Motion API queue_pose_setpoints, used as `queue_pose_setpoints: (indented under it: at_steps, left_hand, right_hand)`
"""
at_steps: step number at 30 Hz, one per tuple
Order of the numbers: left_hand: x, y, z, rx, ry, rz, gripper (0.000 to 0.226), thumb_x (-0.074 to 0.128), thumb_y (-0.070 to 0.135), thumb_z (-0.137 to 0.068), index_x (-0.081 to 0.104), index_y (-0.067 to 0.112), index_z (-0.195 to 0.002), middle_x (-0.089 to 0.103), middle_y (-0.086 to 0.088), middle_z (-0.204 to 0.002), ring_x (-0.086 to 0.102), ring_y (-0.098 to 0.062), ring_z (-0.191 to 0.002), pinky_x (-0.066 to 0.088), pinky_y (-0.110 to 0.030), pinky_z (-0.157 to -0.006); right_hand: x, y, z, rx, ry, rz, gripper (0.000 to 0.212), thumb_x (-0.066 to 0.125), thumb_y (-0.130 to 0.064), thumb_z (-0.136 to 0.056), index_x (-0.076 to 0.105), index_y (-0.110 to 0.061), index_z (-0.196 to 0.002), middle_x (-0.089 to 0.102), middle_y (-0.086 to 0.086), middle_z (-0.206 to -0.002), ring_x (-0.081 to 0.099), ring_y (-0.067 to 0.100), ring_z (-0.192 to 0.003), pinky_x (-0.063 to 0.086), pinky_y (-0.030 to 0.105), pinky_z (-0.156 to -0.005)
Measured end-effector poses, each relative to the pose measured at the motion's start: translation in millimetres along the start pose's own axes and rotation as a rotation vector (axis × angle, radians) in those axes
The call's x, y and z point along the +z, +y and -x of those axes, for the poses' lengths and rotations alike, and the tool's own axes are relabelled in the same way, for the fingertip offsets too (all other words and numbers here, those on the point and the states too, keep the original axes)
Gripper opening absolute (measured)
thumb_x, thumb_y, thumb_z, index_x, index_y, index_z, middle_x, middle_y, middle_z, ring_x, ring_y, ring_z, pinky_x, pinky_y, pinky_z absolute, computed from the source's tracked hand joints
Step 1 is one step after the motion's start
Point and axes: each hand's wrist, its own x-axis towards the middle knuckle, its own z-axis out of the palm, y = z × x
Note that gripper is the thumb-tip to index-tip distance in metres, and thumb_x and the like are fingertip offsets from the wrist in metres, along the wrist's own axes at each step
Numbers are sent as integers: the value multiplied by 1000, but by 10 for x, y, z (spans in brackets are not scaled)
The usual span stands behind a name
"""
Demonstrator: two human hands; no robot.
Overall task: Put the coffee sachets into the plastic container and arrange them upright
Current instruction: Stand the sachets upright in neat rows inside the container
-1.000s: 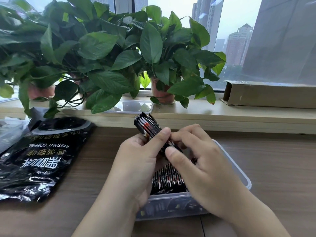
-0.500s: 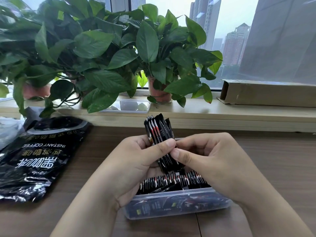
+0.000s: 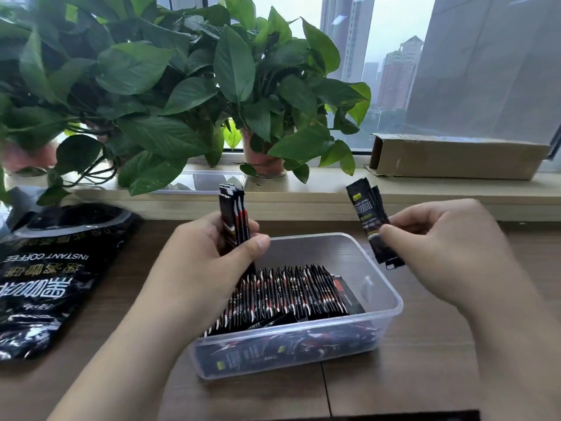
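A clear plastic container (image 3: 384, 275) sits on the wooden desk in front of me. Inside it a long row of black coffee sachets (image 3: 291, 294) stands on edge, leaning slightly, with a few lying flat beneath. My left hand (image 3: 209, 262) grips an upright bundle of sachets (image 3: 233, 217) above the container's left end. My right hand (image 3: 449, 247) pinches a few sachets (image 3: 368, 214) between thumb and fingers, held above the container's right end, label facing me.
A black instant coffee bag (image 3: 51, 275) lies flat on the desk at the left. Potted plants (image 3: 170, 86) crowd the window sill behind. A clear lid (image 3: 209, 180) and a long cardboard box (image 3: 455, 159) lie on the sill.
Both hands held one bundle together before. My right hand has pulled a few sachets away to the right, while my left hand keeps the rest.
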Motion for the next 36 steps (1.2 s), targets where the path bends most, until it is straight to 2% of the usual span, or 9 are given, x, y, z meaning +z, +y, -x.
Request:
queue_pose_setpoints:
  at_steps: [3,8,11,15,18,20,23,28,36]
  left_hand:
    - [17,42,-40,134,-72,-225,6,73,36,-87,67,35,-89,75,19,-84,71,-5,-84,56,-37,-85]
    - [190,191,-251,286,-634,-544,6,45,35,-101,44,40,-98,70,19,-94,64,-5,-88,52,-38,-83]
    - [396,208,-391,347,-687,-588,13,45,27,-101,41,30,-88,63,6,-79,57,-10,-74,46,-34,-70]
    - [555,206,-582,658,-733,-772,28,50,42,-91,37,29,-70,49,10,-66,45,-8,-60,29,-19,-52]
    - [674,183,-745,835,-856,-882,16,44,35,-75,50,22,-69,55,10,-79,46,-11,-68,28,-17,-53]
    - [766,133,-822,880,-922,-883,27,48,27,-76,69,17,-91,68,11,-104,60,-9,-88,44,-24,-67]
    - [897,94,-857,898,-941,-847,42,50,25,-79,73,22,-115,72,12,-118,64,-9,-107,53,-30,-85]
    - [1141,-60,-945,852,-908,-804,35,52,47,-85,77,27,-99,77,4,-83,70,-22,-78,53,-36,-67]
    - [1243,-14,-1030,715,-1087,-791,27,82,35,-78,78,33,-105,69,12,-96,63,-9,-84,49,-32,-74]
  right_hand:
    - [14,78,-22,34,-38,57,13,76,-20,-77,76,-24,-65,70,-8,-59,63,7,-61,38,20,-51]
    - [57,199,-68,84,-15,-70,12,74,-17,-77,77,-22,-66,67,-9,-54,57,7,-53,37,20,-51]
    - [30,275,-88,97,10,-136,18,75,-17,-77,73,-23,-60,61,-13,-44,55,8,-49,39,20,-52]
    - [12,379,-143,111,65,-181,20,75,-18,-77,71,-23,-57,63,-14,-46,57,10,-49,42,22,-53]
    - [45,440,-179,120,70,-210,20,75,-18,-76,72,-21,-57,62,-12,-45,56,11,-47,42,22,-51]
    - [92,477,-194,128,57,-231,21,74,-16,-76,71,-19,-56,64,-6,-48,55,13,-46,45,24,-50]
    - [163,528,-228,154,50,-264,20,74,-16,-76,72,-18,-57,67,0,-51,54,16,-47,47,28,-51]
    - [229,601,-298,205,65,-306,19,74,-17,-76,72,-18,-57,64,-6,-47,55,16,-47,48,27,-50]
    - [269,634,-323,218,89,-318,16,74,-18,-75,73,-21,-60,69,0,-56,61,21,-54,59,40,-59]
